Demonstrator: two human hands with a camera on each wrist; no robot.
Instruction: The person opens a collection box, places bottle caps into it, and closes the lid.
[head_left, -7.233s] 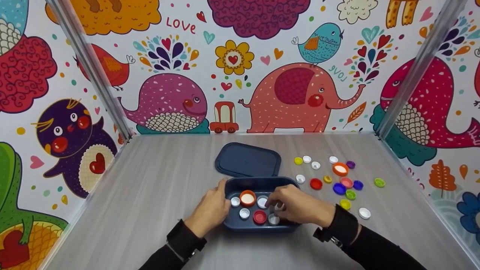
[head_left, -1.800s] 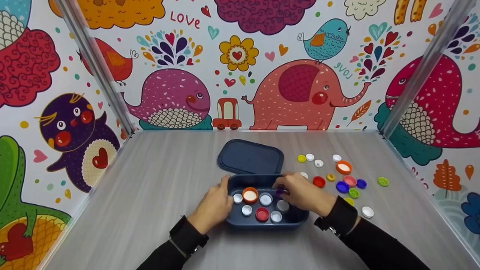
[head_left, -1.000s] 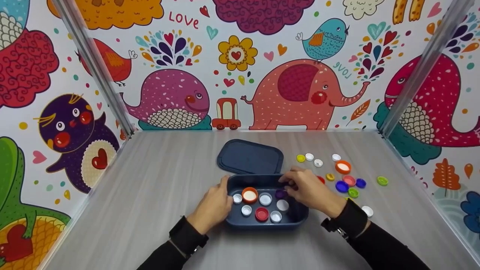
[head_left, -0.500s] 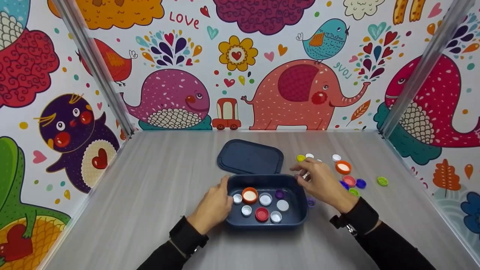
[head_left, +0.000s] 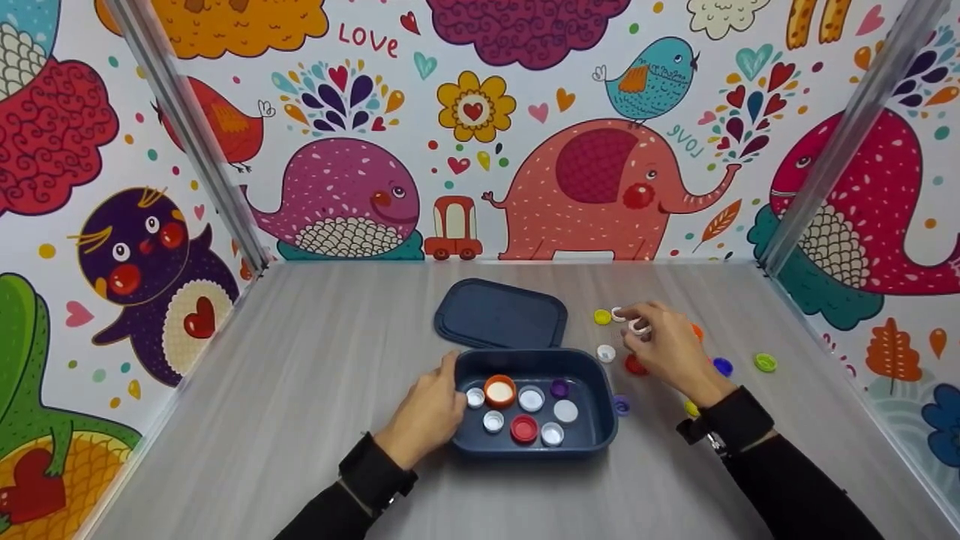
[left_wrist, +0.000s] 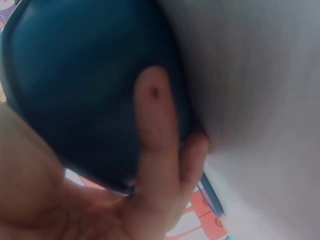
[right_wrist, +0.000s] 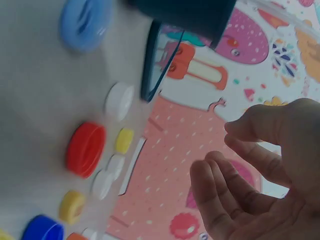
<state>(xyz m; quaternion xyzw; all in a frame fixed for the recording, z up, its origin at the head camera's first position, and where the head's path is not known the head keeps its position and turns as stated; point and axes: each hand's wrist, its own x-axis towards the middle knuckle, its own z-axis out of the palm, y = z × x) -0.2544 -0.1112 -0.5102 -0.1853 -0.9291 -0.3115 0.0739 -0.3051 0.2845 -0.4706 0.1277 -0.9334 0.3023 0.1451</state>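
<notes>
My left hand (head_left: 424, 409) grips the left wall of a dark blue plastic box (head_left: 536, 452); in the left wrist view its fingers (left_wrist: 156, 115) lie along the outer wall. Several bottle caps stand apart inside: an orange cap (head_left: 499, 390), a red cap (head_left: 524, 428), a purple cap (head_left: 559, 388) and several white ones. Beyond the box's right back corner, my right hand (head_left: 667, 349) hovers with bent, parted fingers. A white cap (head_left: 639, 327) shows between them in the head view, but the right wrist view has nothing between thumb and fingers.
The box's dark blue lid (head_left: 501, 313) lies flat behind it. Loose caps are scattered to the right: a yellow cap (head_left: 602, 316), a white cap (head_left: 606, 353), a green cap (head_left: 765, 362), and a violet cap (head_left: 621, 405) beside the box. Printed walls enclose the table.
Over the earlier frames a white cap and then the purple cap were let go inside the box. My right hand has since moved out, rightward and back over the loose caps. The left hand stayed.
</notes>
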